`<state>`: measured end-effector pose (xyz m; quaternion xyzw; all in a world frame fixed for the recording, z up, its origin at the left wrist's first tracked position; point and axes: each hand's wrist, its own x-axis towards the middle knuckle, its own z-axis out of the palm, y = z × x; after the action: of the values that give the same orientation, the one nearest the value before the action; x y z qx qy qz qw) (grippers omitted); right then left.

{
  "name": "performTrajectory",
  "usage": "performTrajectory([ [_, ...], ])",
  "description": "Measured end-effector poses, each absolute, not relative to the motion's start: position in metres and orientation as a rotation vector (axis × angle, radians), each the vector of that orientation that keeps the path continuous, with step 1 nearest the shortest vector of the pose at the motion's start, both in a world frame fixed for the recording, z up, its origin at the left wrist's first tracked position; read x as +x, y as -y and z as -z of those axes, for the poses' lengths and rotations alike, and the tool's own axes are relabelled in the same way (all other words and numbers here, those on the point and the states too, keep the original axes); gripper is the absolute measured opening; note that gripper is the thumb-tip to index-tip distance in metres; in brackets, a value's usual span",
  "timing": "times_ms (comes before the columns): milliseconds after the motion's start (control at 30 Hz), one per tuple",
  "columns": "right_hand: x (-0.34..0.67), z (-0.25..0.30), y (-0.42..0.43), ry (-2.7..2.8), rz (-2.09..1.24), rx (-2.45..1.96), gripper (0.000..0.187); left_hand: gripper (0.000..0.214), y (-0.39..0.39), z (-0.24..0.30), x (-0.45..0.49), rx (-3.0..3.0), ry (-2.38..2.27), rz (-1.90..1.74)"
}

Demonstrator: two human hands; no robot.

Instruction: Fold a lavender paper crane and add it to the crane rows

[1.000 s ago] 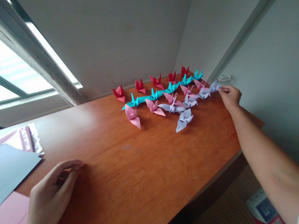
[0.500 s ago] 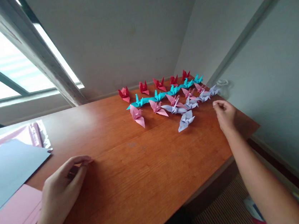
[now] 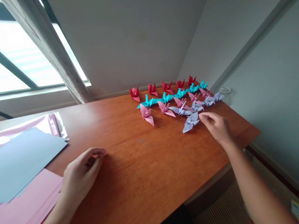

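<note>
On the brown table, several lavender paper cranes stand in a slanting row, and the nearest lavender paper crane [image 3: 190, 122] lies closest to me. My right hand [image 3: 217, 127] is at its right tip, thumb and forefinger pinched together on the paper edge. My left hand [image 3: 85, 175] rests on the tabletop beside the paper sheets, its fingers curled and tips together, with nothing visible in them. Behind the lavender row are pink paper cranes [image 3: 147, 114], then turquoise paper cranes [image 3: 148, 101], and red paper cranes [image 3: 135, 94] at the back.
Pink sheets [image 3: 22, 209] and blue-grey sheets [image 3: 27, 154] lie at the left, with a shiny plastic packet [image 3: 32, 129] behind them. The table [image 3: 136, 185] meets the wall at the back. A white cable [image 3: 225, 89] hangs by its right edge. A window is at the upper left.
My right hand has moved left from the table's right side to the nearest lavender crane. The left hand keeps its curled pose on the table. The view has shifted slightly left.
</note>
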<state>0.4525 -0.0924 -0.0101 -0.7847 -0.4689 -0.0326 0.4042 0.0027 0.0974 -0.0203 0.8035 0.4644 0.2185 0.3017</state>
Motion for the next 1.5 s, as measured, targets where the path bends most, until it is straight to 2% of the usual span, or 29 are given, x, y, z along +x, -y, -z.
performTrajectory([
  [133, 0.448, 0.008, 0.097, 1.13, 0.074, -1.987, 0.032, 0.03, -0.097, 0.021, 0.002, 2.137, -1.201, -0.553],
  [500, 0.444, 0.01, 0.098, 1.276, 0.185, -2.018, 0.023, 0.027, -0.095, 0.027, 0.001, 2.177, -1.226, -0.53],
  [833, 0.446, 0.014, 0.1, 1.154, 0.069, -2.033, 0.034, 0.028, -0.093, 0.02, 0.005, 2.181, -1.235, -0.515],
  [1133, 0.454, 0.013, 0.109, 1.263, 0.143, -2.042, 0.024, 0.026, -0.092, 0.019, 0.006, 2.199, -1.212, -0.535],
  [1500, 0.466, 0.009, 0.135, 1.118, 0.16, -2.128, 0.027, 0.029, -0.093, 0.02, 0.006, 2.173, -1.237, -0.526],
])
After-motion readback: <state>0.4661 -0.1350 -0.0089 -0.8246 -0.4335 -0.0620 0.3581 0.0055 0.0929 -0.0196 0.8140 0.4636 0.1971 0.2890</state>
